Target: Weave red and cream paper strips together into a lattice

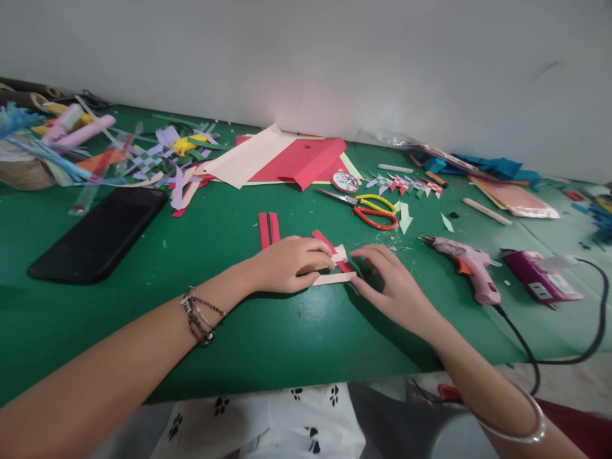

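Near the table's middle, cream paper strips (333, 278) and a red strip (324, 241) cross each other between my hands. My left hand (291, 264) lies over their left part, fingers bent and pressed together on the paper; its fingertips partly hide the strips. My right hand (389, 284) is at their right side, thumb and forefinger apart, with the thumb tip touching the end of the lower cream strip. Two more red strips (263, 231) lie side by side just behind my left hand.
Yellow-and-orange scissors (375, 211) lie behind my right hand, with a pink glue gun (471, 264) and purple power box (540, 275) to the right. A black phone (100, 236) is at left. Red sheets (301, 159) and paper scraps (148, 159) lie along the back.
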Motion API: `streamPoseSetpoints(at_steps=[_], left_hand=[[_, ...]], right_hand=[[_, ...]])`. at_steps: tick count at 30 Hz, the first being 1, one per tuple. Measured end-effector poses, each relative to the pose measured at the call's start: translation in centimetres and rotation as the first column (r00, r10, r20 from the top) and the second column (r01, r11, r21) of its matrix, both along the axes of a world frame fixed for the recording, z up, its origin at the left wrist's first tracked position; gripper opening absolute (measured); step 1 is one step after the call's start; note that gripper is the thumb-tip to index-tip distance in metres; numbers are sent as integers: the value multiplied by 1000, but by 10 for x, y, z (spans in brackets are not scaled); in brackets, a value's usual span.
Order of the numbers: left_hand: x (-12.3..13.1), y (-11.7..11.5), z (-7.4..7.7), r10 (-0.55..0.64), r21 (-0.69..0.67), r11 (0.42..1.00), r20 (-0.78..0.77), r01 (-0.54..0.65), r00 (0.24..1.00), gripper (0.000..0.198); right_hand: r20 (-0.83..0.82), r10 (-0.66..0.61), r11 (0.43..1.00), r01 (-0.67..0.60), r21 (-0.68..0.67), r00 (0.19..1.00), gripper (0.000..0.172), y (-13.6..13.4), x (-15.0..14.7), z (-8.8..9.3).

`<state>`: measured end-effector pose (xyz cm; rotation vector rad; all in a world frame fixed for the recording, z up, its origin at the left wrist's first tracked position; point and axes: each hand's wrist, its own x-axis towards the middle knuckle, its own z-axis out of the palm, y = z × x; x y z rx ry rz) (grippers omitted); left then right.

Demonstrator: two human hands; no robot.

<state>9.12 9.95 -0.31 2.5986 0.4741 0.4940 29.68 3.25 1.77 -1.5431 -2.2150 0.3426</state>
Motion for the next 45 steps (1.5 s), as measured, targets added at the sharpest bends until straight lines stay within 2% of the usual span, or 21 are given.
streamPoseSetpoints(at_steps=[2, 5, 7, 10, 14, 17, 24, 28, 36, 39, 41, 45], left_hand=[[0, 1, 2, -18, 13, 1000, 11, 18, 1000, 32], [-2, 3, 9, 4, 29, 1000, -7, -3, 1000, 36], [-7, 4, 14, 13, 46, 999, -61, -10, 998, 35], [-20, 1, 16, -28, 57, 998, -177, 39, 984, 39], [-37, -8, 10, -18, 19, 1000, -321, 25, 947, 45], [-40, -12, 7, -30, 28, 999, -366, 43, 930, 47], [-39, -13, 4, -16, 93, 994, -355, 52, 935, 47], [-40, -13, 0, -9, 115, 992, -344, 51, 939, 48], [-41, -14, 0, 12, 105, 994, -347, 26, 938, 46], [-41, -14, 0, 26, 100, 995, -322, 7, 946, 46], [-41, -14, -1, 31, 102, 995, -307, 0, 951, 45], [-42, -15, -1, 36, 117, 993, -301, -1, 953, 46]], right_hand=[[68, 52, 999, -52, 8, 996, 27, -3, -3, 0], [135, 41, 999, -46, 29, 990, 31, -8, -7, 0], [164, -12, 999, 4, 48, 986, 32, -13, -8, -2], [155, -108, 993, 98, 72, 982, 34, -21, -8, -7], [84, -185, 981, 179, 75, 979, 32, -28, -11, -12], [61, -220, 974, 217, 58, 974, 30, -30, -17, -12], [-20, -289, 953, 290, 83, 957, 18, -38, -31, -14], [-2, -265, 956, 263, 126, 964, 12, -41, -39, -20], [36, -172, 966, 162, 202, 984, 14, -44, -49, -24], [30, -206, 963, 197, 183, 978, 21, -46, -48, -24], [-1, -234, 957, 231, 175, 972, 21, -47, -47, -25], [-34, -216, 959, 219, 183, 976, 19, -45, -52, -28]])
